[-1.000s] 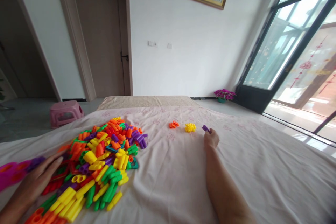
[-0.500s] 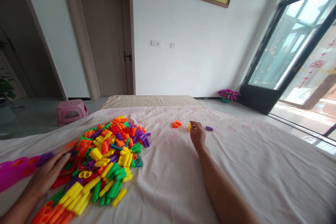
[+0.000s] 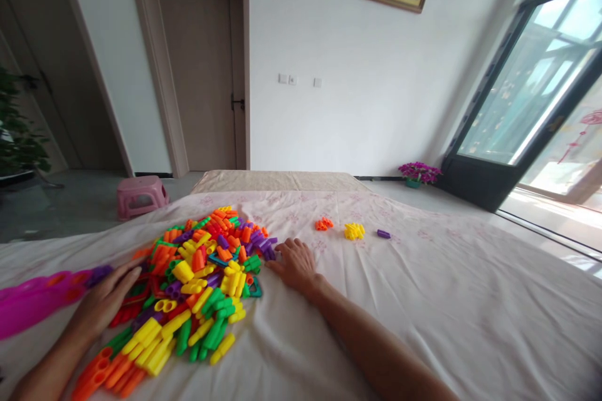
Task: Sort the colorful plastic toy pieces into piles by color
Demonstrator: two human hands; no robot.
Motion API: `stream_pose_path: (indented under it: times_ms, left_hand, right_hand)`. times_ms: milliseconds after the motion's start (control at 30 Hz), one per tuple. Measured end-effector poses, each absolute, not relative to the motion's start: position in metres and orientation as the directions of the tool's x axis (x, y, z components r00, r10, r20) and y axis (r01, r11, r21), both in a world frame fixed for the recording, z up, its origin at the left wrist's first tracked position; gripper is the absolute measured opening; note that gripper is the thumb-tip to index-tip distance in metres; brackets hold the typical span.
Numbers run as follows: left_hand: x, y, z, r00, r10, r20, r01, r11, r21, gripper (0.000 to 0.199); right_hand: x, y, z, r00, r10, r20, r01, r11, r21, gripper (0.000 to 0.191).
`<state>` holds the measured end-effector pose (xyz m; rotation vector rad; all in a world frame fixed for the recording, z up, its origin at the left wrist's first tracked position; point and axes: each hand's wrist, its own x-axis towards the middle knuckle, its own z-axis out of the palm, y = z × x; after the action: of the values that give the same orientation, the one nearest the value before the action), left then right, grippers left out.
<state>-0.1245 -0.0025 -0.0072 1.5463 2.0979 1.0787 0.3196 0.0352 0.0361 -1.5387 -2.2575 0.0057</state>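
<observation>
A large heap of orange, yellow, green, purple and red plastic pieces (image 3: 202,288) lies on the pale cloth. My left hand (image 3: 106,297) rests against the heap's left edge, fingers extended, holding nothing that I can see. At the heap's right edge, my right hand (image 3: 294,263) is palm down with its fingers apart, beside some purple pieces (image 3: 263,243). Farther right on the cloth are a small orange cluster (image 3: 324,223), a yellow cluster (image 3: 354,231) and a single purple piece (image 3: 384,234).
A magenta object (image 3: 42,301) with round orange spots lies left of my left hand. The creased cloth (image 3: 423,301) covers the surface. Beyond it are a pink stool (image 3: 142,196), a potted plant with magenta flowers (image 3: 419,173) and a door (image 3: 197,69).
My right hand has moved left from the yellow cluster to the heap's right edge, and its fingers have spread. The yellow cluster is now uncovered. The whole view has shifted slightly.
</observation>
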Motion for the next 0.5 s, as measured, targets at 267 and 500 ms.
stream_pose_path:
  times_ms: [267,500]
  left_hand:
    - [-0.124,-0.003,-0.006,-0.358,0.919,0.163,0.663,0.127,0.738,0.062]
    - [-0.124,-0.004,-0.007,-0.357,0.913,0.196,0.664,0.101,0.741,0.060]
  right_hand:
    - [0.321,0.040,0.034,-0.275,0.913,0.302,0.918,0.343,-0.200,0.025]
    - [0.336,0.047,0.031,-0.161,0.944,0.289,0.859,0.278,-0.430,0.017]
